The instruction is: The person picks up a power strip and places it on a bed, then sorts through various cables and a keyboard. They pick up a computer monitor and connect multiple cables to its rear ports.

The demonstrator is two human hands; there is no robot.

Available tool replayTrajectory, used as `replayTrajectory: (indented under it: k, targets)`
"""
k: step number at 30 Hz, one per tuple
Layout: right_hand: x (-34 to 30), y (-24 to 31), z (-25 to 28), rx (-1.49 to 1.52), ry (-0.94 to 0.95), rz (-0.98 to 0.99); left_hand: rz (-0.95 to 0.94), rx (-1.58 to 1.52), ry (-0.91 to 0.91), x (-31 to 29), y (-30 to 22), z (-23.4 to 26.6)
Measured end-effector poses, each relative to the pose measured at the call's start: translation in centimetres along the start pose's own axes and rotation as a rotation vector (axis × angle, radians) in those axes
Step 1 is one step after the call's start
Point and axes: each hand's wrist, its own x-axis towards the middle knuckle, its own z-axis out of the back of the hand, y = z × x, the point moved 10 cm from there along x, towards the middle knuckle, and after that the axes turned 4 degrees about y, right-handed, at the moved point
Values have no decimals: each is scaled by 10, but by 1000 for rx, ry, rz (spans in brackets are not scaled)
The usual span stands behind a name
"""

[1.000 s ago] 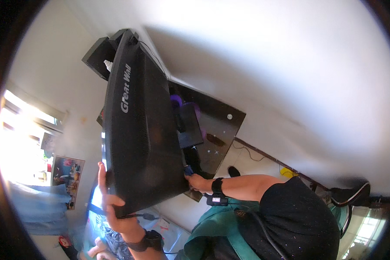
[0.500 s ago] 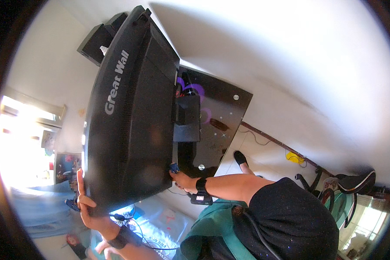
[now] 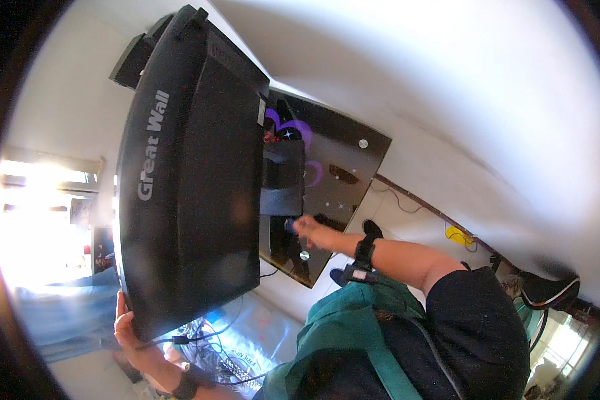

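Observation:
A large black monitor (image 3: pixel 213 193), its back toward me, stands over a black glass table (image 3: pixel 343 143). My left hand (image 3: pixel 128 337) grips its lower left corner, one finger stretched up along the edge and the others bent around the rim. My right hand (image 3: pixel 305 229) reaches past the monitor, its fingers closed on a small dark blue thing (image 3: pixel 289 225); whether it is a cloth or something else I cannot tell. That hand is beside the near end of the monitor's dark stand (image 3: pixel 283 173), low over the glass. The stand's joint with the monitor is hidden.
A cable (image 3: pixel 180 340) hangs by my left wrist, with more wires below. Black box-shaped objects (image 3: pixel 130 63) are behind the monitor. A white wall (image 3: pixel 447 87) borders the table. On the floor lie a yellow object (image 3: pixel 457 235) and a thin cord. A window (image 3: pixel 40 213) glares at left.
My right hand has left the monitor's lower edge and moved up and right to the stand, still holding the blue thing. The monitor appears shifted slightly left; my left hand stays on its corner.

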Motion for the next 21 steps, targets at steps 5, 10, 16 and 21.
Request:
replayTrajectory:
  k: [5,10,16,21]
  targets:
    - [-23,61,37,202,138,189,-162,598,-155,-6,-45,-4]
    - [-25,80,48,330,207,234,-225,347,-147,4,-78,-52]
    - [-24,89,58,563,329,266,-156,15,-11,26,-57,-106]
    - [-31,87,59,591,356,246,-20,252,-89,57,-45,-80]
